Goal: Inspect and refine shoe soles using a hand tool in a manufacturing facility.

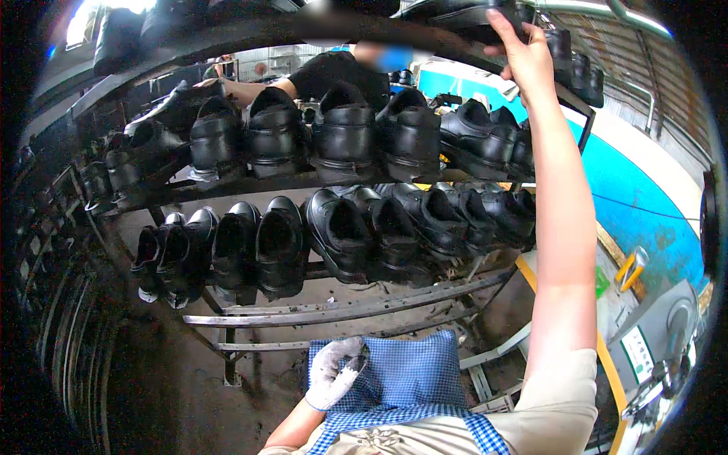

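Note:
My bare right hand [525, 57] is raised to the top shelf at the right, its fingers apart. It is next to a black shoe [462, 17] on that shelf; whether the fingertips touch the shoe is hard to tell. Low in front of my body, my left hand [337, 373] wears a stained white glove. Its fingers are curled in, and nothing shows in them. Behind it hangs my blue checked apron [417, 364]. Black leather shoes [343, 136] stand heel toward me on the middle shelf, and more shoes [280, 246] line the tier below.
A dark metal rack [258, 318] with bare lower rails fills the space ahead. Beyond it, a person in a black top [341, 72] reaches an arm leftward. At right are a grey machine [660, 326], a yellow-handled tool [631, 267] and a blue-and-white wall [629, 182].

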A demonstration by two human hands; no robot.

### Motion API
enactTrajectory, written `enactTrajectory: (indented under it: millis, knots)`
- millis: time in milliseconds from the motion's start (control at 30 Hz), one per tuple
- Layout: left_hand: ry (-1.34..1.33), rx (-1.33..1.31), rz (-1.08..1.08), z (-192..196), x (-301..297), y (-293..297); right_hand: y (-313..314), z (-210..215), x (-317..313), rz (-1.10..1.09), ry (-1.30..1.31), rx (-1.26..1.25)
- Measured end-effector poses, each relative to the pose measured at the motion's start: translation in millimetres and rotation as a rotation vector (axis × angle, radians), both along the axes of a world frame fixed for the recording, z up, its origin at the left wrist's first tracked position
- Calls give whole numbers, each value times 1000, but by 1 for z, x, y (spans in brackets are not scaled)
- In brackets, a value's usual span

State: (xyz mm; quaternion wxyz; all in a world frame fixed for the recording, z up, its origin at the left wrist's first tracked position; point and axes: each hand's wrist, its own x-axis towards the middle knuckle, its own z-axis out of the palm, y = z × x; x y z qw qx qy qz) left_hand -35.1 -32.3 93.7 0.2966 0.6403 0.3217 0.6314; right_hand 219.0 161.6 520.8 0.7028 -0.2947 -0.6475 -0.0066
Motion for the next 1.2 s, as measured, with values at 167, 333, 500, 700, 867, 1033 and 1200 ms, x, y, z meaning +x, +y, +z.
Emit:
enactTrajectory:
  millis: [167,333,500,700,867,1033,1200]
  knots:
    - [26,-45,51,-5,-13,-10,-8,-4,-29,-277,-96,300]
    - [59,-109,-8,-15,-17,-11,-15,24,-108,-101,-328,621]
    - [82,-62,-44,1,-6,-11,-29,53,-135,-216,-437,266]
    - [14,-200,-25,-11,-11,-13,-25,-4,-90,-107,-390,402]
    - [-88,-366,-137,-11,-14,-9,-76,-147,29,-74,-346,695]
    - [-315,-234,-126,-16,-15,-11,-153,-278,93,428,-221,582]
    - [-433,-78,6,-15,-8,-26,-168,-356,103,949,-36,404]
